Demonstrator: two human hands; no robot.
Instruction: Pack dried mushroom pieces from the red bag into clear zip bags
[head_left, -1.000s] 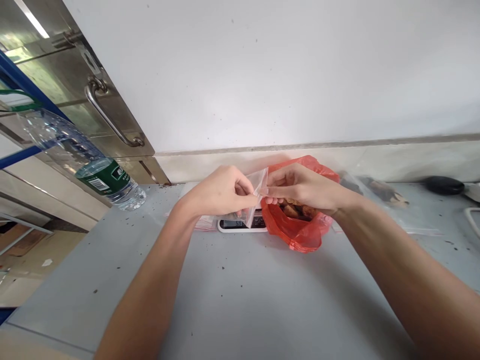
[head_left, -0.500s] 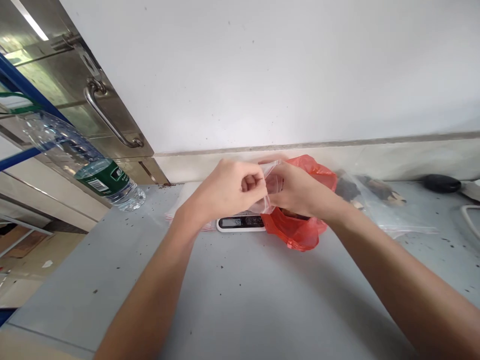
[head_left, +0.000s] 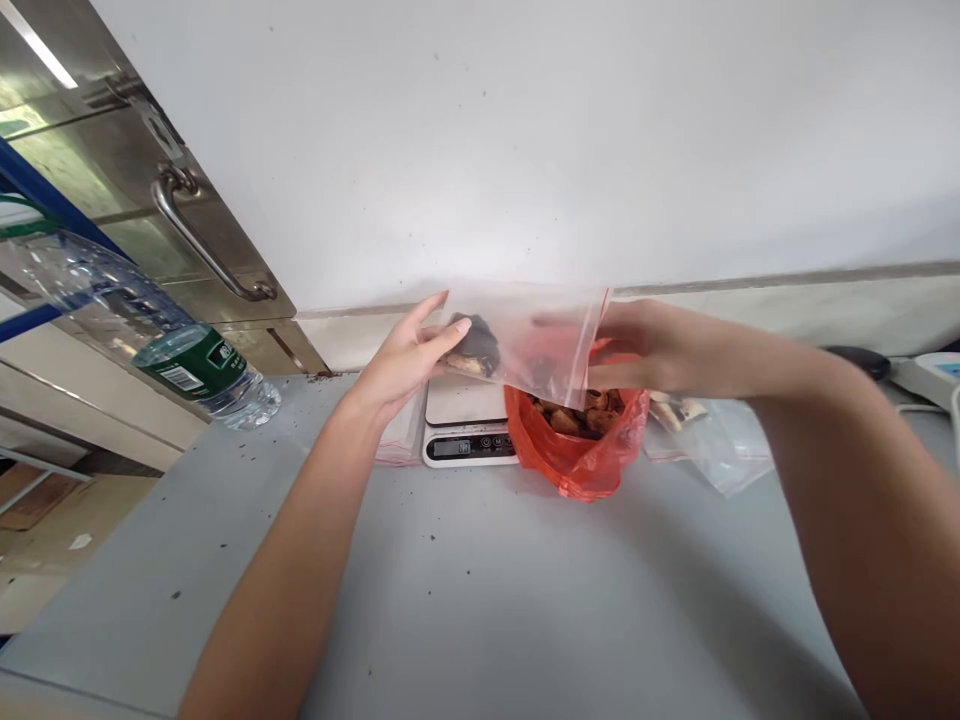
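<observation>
A clear zip bag [head_left: 525,335] with a red-lined mouth is held sideways above the scale, a dark, pale-edged dried piece [head_left: 476,348] in its left end. My left hand [head_left: 409,360] pinches that end, thumb in front. My right hand [head_left: 645,345], slightly blurred, is at the bag's mouth with fingers and thumb apart. Its fingertips show through the plastic; whether they are inside or behind it I cannot tell. Below is a white digital scale [head_left: 469,405]. A red plastic bag [head_left: 574,470] of brown dried pieces [head_left: 596,415] stands open beside the scale.
Flat clear bags [head_left: 401,435] lie left of the scale. Another clear bag [head_left: 724,450] with pale and dark pieces lies at right. A large water bottle [head_left: 195,360] stands at the left edge. A black object [head_left: 859,360] sits near the wall [head_left: 525,150].
My left hand has shifted left and now grips the zip bag's filled end. The bag is stretched out sideways, and my right hand has moved right, its fingers apart.
</observation>
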